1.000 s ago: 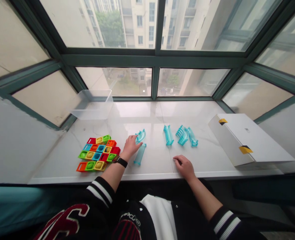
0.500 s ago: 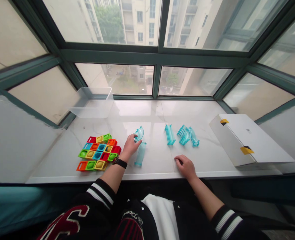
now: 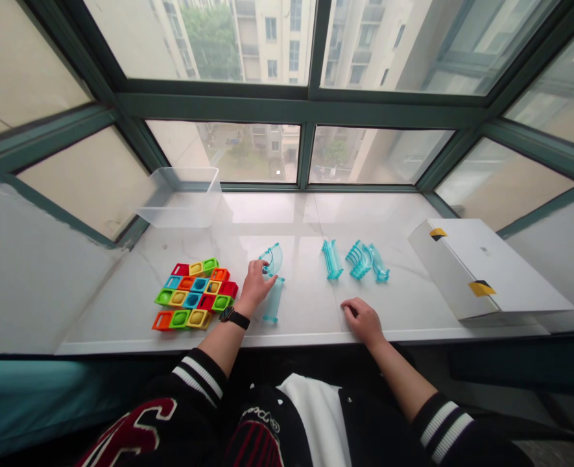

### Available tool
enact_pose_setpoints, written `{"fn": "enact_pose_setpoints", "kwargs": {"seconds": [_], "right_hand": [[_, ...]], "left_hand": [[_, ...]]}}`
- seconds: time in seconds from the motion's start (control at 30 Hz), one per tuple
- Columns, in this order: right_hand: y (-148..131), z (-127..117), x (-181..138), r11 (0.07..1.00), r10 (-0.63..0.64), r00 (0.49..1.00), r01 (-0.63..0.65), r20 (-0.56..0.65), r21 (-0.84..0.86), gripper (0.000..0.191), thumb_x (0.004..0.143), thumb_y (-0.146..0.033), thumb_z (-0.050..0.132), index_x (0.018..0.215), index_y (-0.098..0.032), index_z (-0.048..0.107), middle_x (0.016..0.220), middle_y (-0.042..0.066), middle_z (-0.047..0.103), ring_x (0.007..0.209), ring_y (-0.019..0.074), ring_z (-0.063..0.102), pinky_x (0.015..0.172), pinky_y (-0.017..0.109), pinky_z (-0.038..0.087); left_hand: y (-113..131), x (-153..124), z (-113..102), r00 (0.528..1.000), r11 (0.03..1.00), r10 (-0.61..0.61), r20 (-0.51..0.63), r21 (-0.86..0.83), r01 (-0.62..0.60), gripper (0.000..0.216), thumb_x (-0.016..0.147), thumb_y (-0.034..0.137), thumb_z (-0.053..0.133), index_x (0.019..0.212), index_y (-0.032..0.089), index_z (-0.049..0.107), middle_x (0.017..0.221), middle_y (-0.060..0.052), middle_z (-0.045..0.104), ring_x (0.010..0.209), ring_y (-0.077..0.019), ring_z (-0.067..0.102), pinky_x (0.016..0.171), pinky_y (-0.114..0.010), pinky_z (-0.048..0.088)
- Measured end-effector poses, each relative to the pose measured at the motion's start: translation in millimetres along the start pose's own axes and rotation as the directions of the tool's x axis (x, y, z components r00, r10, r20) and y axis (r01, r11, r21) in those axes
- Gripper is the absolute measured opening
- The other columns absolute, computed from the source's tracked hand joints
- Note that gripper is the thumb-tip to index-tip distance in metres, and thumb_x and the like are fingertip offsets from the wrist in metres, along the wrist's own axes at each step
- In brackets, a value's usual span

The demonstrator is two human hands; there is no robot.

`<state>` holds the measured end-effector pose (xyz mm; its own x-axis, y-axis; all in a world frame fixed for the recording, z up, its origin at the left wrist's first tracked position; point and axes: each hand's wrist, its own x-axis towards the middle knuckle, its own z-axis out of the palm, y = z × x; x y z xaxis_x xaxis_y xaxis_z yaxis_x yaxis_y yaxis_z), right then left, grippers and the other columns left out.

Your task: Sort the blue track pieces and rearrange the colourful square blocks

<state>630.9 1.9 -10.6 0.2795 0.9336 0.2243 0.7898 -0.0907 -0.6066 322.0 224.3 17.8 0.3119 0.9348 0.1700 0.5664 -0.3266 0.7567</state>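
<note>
My left hand (image 3: 256,284) is closed on a curved clear-blue track piece (image 3: 274,258), partly hidden by the fingers. Just below it a straight clear-blue track piece (image 3: 272,305) lies on the white marble sill (image 3: 301,259). To the left sit several coloured blocks (image 3: 194,295) in staggered rows, red, orange, yellow, green and blue. My right hand (image 3: 363,320) rests near the sill's front edge with its fingers curled, nothing visible in them. Beyond it lie a straight track piece (image 3: 332,261), a stack of curved track pieces (image 3: 358,259) and another curved piece (image 3: 379,263).
A clear plastic bin (image 3: 184,198) stands at the back left by the window. On the right is a white box (image 3: 486,272) with yellow-and-black tabs. The window frame (image 3: 277,107) bounds the sill at the back.
The curved piece in my left hand has turned and tilted slightly, showing more of its broad side. My right hand stays in about the same spot.
</note>
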Motion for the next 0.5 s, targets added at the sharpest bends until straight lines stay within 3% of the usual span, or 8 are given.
{"fn": "enact_pose_setpoints", "kwargs": {"seconds": [0.13,0.33,0.5], "right_hand": [[1.0,1.2,0.0,1.000,0.013,1.000,-0.013,0.011,0.001,0.023,0.095,-0.028,0.052,0.094,-0.026,0.075,0.097,0.005,0.077,0.090,0.0243,0.072,0.086,0.037,0.055],[1.9,1.3,-0.1,1.000,0.009,1.000,-0.009,0.004,0.006,0.022,0.095,-0.027,0.052,0.094,-0.026,0.075,0.096,0.005,0.077,0.089,0.0237,0.072,0.084,0.036,0.055],[1.7,1.2,0.1,1.000,0.011,1.000,-0.011,0.001,0.009,0.022,0.094,-0.026,0.053,0.094,-0.026,0.075,0.096,0.005,0.077,0.089,0.0237,0.072,0.083,0.036,0.055]], "left_hand": [[-0.6,-3.4,6.9,0.996,0.994,0.090,0.011,0.055,-0.090,0.036,0.085,0.020,0.072,0.116,0.023,0.054,0.124,-0.008,0.050,0.100,-0.0209,0.064,0.091,-0.040,0.059],[10.6,-4.9,3.5,0.975,0.969,0.222,-0.014,0.117,-0.219,0.037,0.086,0.014,0.067,0.118,0.024,0.053,0.125,-0.010,0.053,0.120,-0.0276,0.058,0.106,-0.046,0.053],[33.2,-16.4,-8.6,0.977,0.977,0.215,0.000,0.018,-0.215,0.036,0.089,0.024,0.068,0.121,0.025,0.052,0.119,-0.008,0.056,0.104,-0.0226,0.062,0.090,-0.038,0.057]]}}
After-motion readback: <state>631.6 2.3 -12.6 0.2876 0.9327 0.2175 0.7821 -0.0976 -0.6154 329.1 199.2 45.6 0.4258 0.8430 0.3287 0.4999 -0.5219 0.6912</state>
